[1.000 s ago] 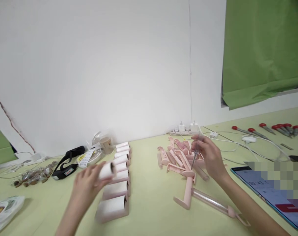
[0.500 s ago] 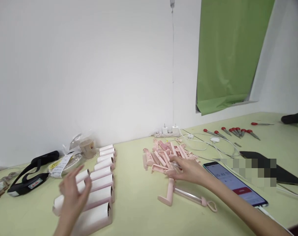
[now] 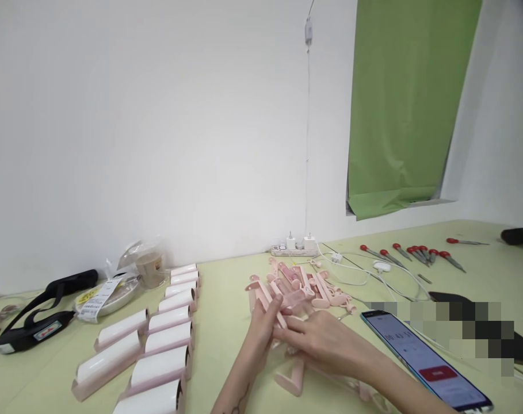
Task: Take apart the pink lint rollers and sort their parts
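Observation:
My left hand (image 3: 263, 323) is closed on a long pink plastic handle piece (image 3: 263, 294), whose far end points up and away over the pile. Close against it, my right hand (image 3: 319, 339) has its fingertips pressed to the near end of the same piece. Behind both hands lies a heap of pink plastic parts (image 3: 325, 289), some of them clear. Just below my right hand a loose pink bracket (image 3: 290, 379) rests on the table, with a looped clear-and-pink stick (image 3: 365, 392) partly hidden under the forearm.
Left of my hands, white rolls in pink covers (image 3: 168, 336) lie in rows. A phone (image 3: 425, 356) showing a timer is at right. Red-tipped tools (image 3: 416, 253), white cables and a power strip (image 3: 293, 248) lie farther back. A black strap (image 3: 32, 313) and a bagged cup (image 3: 150, 269) stand at left.
My left hand has left the white rolls and moved right, meeting my right hand in front of the pink heap. A pink handle piece is now between them.

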A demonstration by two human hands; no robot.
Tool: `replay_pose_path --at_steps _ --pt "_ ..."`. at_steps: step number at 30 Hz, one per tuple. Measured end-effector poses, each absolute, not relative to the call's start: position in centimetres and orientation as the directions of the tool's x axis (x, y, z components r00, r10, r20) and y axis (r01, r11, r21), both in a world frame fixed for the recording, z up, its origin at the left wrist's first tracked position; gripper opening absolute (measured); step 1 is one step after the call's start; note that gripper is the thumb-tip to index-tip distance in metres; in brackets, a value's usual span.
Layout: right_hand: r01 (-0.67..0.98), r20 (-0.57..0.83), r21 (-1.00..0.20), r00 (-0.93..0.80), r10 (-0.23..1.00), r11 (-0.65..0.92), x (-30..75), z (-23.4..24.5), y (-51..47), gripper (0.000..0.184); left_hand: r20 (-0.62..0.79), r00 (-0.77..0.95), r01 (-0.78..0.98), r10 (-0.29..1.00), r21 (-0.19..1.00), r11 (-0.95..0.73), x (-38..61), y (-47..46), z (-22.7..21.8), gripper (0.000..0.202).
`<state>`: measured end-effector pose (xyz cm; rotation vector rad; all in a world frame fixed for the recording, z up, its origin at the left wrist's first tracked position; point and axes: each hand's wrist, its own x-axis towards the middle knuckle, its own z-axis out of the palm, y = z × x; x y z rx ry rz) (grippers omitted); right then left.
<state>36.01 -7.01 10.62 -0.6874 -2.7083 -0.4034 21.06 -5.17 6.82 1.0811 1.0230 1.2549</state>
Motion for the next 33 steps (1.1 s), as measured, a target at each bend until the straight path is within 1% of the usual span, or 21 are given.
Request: replay_pose_path --at_steps 2,3,5,7,9,11,14,16,18,20,22,23,25,26,27,28,29,30,31,32,33 --pt "0.526 0.449 0.139 -0.789 0.42 0.839 35.4 10.9 -7.0 0.029 0.007 0.057 -0.308 0.998 0.951 0.01 20.5 -5.8 7.4 0.036" --pt "0.573 0.492 0.122 -0.744 0.452 0.81 35.2 10.9 -6.6 0.032 0.007 0.078 -0.32 0.997 0.947 0.019 20.0 -6.1 7.6 0.032" --pt "0.654 0.538 0.14 -0.681 0.498 0.743 34.7 10.6 -5.3 0.034 -0.013 0.145 -0.262 0.989 0.964 0.051 19.2 -6.6 7.7 0.031" --pt "0.65 0.489 0.198 -0.714 0.501 0.734 34.1 10.0 -3.8 0.034 -0.033 0.216 -0.141 0.976 0.988 0.065 18.5 -6.9 7.4 0.035" --pt "0.577 0.387 0.21 -0.791 0.475 0.789 33.8 9.4 -2.9 0.025 -0.035 0.307 -0.043 0.951 0.998 0.05 18.0 -7.0 7.0 0.041" --pt "0.499 0.302 0.133 -0.843 0.444 0.856 33.8 9.1 -2.8 0.014 -0.044 0.426 0.011 0.904 0.999 0.043 17.6 -7.1 7.0 0.044" --pt "0.418 0.233 -0.1 -0.873 0.429 0.903 34.2 9.6 -3.1 0.013 -0.051 0.596 0.022 0.802 0.999 0.047 17.2 -6.9 7.9 0.047" --pt "0.41 0.208 -0.237 -0.864 0.458 0.881 34.7 10.5 -3.3 0.011 -0.019 0.633 0.001 0.774 1.0 0.025 17.2 -6.6 8.9 0.049" --pt "0.434 0.24 -0.268 -0.834 0.496 0.86 35.2 11.5 -3.3 0.007 0.039 0.58 -0.027 0.814 0.999 -0.029 17.9 -6.5 9.4 0.048" --pt "0.455 0.32 -0.201 -0.806 0.497 0.867 35.7 12.5 -3.9 0.009 0.092 0.458 -0.047 0.884 0.996 -0.079 19.2 -7.1 9.1 0.049" --pt "0.414 0.327 -0.162 -0.834 0.445 0.896 36.3 13.1 -5.1 0.008 0.127 0.345 -0.099 0.93 0.99 -0.099 20.8 -8.5 8.1 0.055" --pt "0.374 0.289 -0.189 -0.862 0.416 0.908 36.6 13.3 -5.9 0.006 0.146 0.312 -0.156 0.939 0.983 -0.101 21.5 -9.4 7.5 0.059" --pt "0.301 0.173 -0.315 -0.914 0.366 0.9 37.3 13.4 -7.2 0.007 0.168 0.298 -0.297 0.94 0.952 -0.076 22.1 -11.5 6.7 0.057" --pt "0.287 0.143 -0.373 -0.922 0.361 0.882 37.8 13.4 -7.4 0.007 0.182 0.252 -0.361 0.95 0.929 -0.083 21.9 -12.4 6.7 0.055" --pt "0.302 0.156 -0.408 -0.907 0.392 0.862 38.5 13.5 -7.3 0.007 0.193 0.161 -0.404 0.968 0.908 -0.114 21.2 -13.1 6.9 0.051" --pt "0.343 0.197 -0.42 -0.869 0.454 0.84 39.3 13.6 -6.8 0.008 0.212 0.0 -0.431 0.977 0.882 -0.191 20.2 -13.6 7.4 0.047" --pt "0.409 0.281 -0.414 -0.792 0.541 0.813 40.4 13.7 -5.9 0.009 0.221 -0.089 -0.441 0.971 0.865 -0.237 18.9 -13.7 7.9 0.04" --pt "0.522 0.373 -0.413 -0.651 0.662 0.746 41.6 13.9 -4.8 0.015 0.223 -0.144 -0.449 0.964 0.853 -0.264 17.6 -13.5 8.5 0.034" --pt "0.635 0.408 -0.419 -0.506 0.76 0.648 42.8 14.1 -3.6 0.021 0.219 -0.193 -0.453 0.956 0.845 -0.285 16.3 -12.8 8.9 0.029" --pt "0.722 0.404 -0.433 -0.379 0.833 0.539 43.8 14.3 -2.4 0.028 0.201 -0.248 -0.442 0.948 0.847 -0.295 15.3 -11.9 9.2 0.027" --pt "0.772 0.421 -0.433 -0.284 0.861 0.466 44.6 14.4 -1.5 0.032 0.144 -0.314 -0.381 0.938 0.886 -0.264 14.5 -10.6 9.1 0.029"
